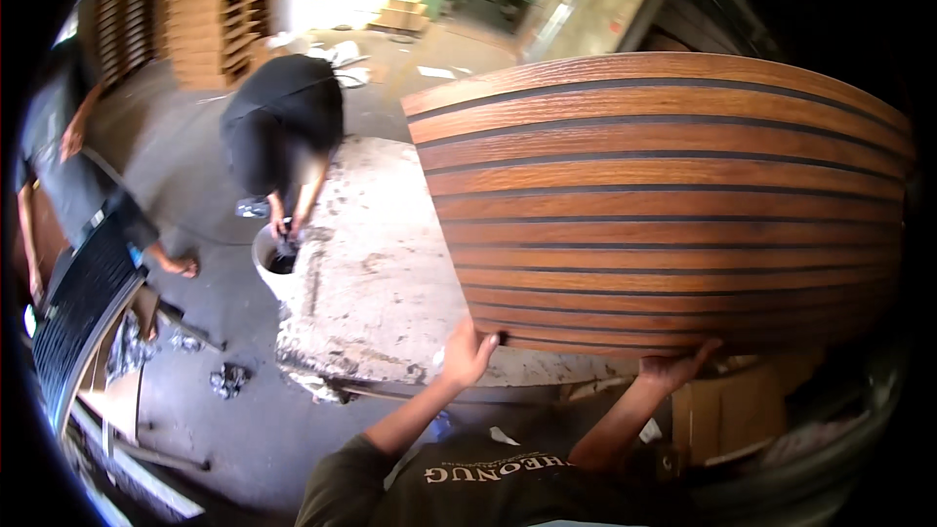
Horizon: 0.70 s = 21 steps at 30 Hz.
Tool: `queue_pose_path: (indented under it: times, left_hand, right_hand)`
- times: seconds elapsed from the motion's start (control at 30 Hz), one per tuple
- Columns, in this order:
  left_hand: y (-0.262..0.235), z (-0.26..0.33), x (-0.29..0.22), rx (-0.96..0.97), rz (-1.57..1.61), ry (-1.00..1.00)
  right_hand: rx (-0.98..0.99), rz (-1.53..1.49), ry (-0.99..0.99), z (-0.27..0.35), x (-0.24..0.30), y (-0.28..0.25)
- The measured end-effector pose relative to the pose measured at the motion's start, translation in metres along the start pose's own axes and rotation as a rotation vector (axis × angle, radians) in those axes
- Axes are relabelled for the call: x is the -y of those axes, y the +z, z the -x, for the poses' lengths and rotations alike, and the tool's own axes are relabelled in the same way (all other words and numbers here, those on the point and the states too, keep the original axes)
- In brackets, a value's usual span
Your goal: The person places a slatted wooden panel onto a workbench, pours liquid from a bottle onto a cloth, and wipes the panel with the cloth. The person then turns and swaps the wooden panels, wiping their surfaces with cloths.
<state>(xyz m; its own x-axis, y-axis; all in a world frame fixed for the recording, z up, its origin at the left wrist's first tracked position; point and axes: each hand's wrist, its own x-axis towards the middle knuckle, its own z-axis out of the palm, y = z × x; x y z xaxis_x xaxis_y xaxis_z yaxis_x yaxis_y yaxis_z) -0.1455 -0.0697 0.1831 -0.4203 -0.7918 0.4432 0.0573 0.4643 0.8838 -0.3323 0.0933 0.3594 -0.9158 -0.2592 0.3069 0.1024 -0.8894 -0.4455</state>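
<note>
Both hands, left (468, 351) and right (675, 366), grip the near edge of a slatted wooden panel (664, 205), fingers curled under it. Beyond the grip it overhangs the stained surface (376, 273); tilting could slide it toward the crouching person (283, 127).

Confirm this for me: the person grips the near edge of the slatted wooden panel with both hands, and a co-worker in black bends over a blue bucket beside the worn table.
One detail is wrong. The bucket is white, not blue, as the head view shows. The rest stands: the left hand and right hand grip the near edge of the slatted wooden panel, and the co-worker in black bends over that bucket beside the worn table.
</note>
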Motion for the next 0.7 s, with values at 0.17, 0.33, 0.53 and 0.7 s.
queue_pose_path:
  times: [0.17,0.33,0.53,0.7]
  left_hand:
    - [0.032,0.030,0.062,0.025,0.260,-0.210]
    - [0.037,-0.058,-0.043,0.029,0.468,-0.086]
    - [0.110,-0.140,-0.061,0.104,0.716,-0.005]
    - [0.198,-0.138,-0.101,0.225,0.717,0.013]
  right_hand:
    - [0.054,0.105,0.000,-0.002,0.039,-0.023]
    - [-0.103,0.134,-0.140,-0.008,0.096,-0.043]
    - [-0.081,0.092,-0.110,-0.056,0.179,-0.144]
    - [-0.416,0.257,-0.211,-0.064,0.246,-0.180]
